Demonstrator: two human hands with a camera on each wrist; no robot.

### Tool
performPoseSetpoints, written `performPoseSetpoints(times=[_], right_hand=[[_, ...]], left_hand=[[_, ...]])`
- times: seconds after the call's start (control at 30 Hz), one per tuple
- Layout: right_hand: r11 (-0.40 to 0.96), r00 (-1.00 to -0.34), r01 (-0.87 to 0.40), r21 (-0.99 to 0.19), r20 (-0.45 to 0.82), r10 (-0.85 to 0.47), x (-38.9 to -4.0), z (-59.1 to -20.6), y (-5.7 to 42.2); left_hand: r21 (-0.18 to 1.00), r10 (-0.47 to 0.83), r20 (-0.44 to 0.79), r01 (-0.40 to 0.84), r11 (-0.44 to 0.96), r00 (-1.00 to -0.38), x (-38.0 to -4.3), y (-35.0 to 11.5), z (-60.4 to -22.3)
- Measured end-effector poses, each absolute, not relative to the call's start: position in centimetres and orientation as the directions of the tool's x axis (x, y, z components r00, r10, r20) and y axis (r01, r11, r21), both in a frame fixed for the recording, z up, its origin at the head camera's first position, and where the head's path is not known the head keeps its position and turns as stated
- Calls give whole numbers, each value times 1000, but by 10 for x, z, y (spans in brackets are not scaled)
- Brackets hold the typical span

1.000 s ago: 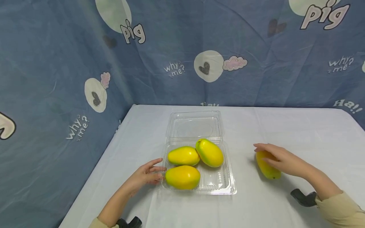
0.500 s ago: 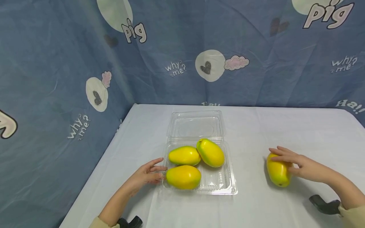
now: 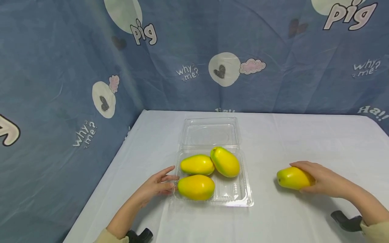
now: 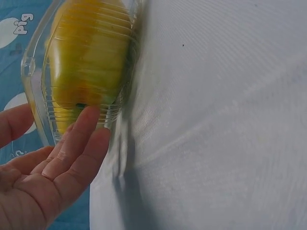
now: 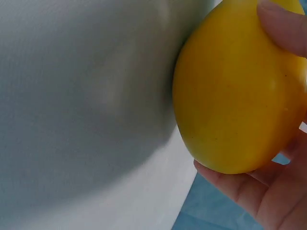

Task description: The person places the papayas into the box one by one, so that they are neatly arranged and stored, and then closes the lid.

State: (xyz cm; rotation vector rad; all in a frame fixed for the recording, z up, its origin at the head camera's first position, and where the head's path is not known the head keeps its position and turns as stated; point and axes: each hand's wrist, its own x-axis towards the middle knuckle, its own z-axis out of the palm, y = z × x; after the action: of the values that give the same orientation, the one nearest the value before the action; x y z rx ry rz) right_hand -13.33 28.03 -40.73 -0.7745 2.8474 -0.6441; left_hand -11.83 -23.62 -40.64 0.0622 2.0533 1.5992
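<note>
A yellow-green mango (image 3: 293, 178) lies at the right of the table, and my right hand (image 3: 323, 180) grips its near right end. In the right wrist view the thumb and fingers curl round that mango (image 5: 230, 91). An unfolded clear plastic container (image 3: 229, 195) sits mid-table, with three more mangoes in its base: one at the front (image 3: 196, 187), one behind it (image 3: 197, 164), and one slanted at the back right (image 3: 225, 162). My left hand (image 3: 156, 185) touches the container's left wall with extended fingers; the left wrist view shows these fingertips (image 4: 88, 117) against the ribbed plastic.
The container's transparent lid (image 3: 211, 131) lies folded back behind its base. A white cloth (image 3: 258, 135) covers the table. Blue printed curtains (image 3: 182, 40) hang along the back and left side. A dark wrist mount (image 3: 346, 221) hangs beneath the right wrist.
My right hand first moves right with the mango, whose end faces the front; the mango then turns until it points left, and the fingers close round it. The left hand stays in place.
</note>
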Motion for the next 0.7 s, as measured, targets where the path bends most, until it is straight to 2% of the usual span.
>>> performPoseSetpoints(times=[0.27, 0.5, 0.7], right_hand=[[787, -887, -429, -445, 44, -459, -129, -401, 273], [773, -904, -420, -475, 145, -402, -121, -390, 252], [752, -928, -356, -555, 119, -352, -113, -373, 227]], left_hand=[[919, 368, -366, -272, 285, -855, -120, -237, -406], [915, 373, -380, -285, 285, -847, -122, -236, -410], [920, 393, -370, -276, 277, -842, -125, -234, -410]])
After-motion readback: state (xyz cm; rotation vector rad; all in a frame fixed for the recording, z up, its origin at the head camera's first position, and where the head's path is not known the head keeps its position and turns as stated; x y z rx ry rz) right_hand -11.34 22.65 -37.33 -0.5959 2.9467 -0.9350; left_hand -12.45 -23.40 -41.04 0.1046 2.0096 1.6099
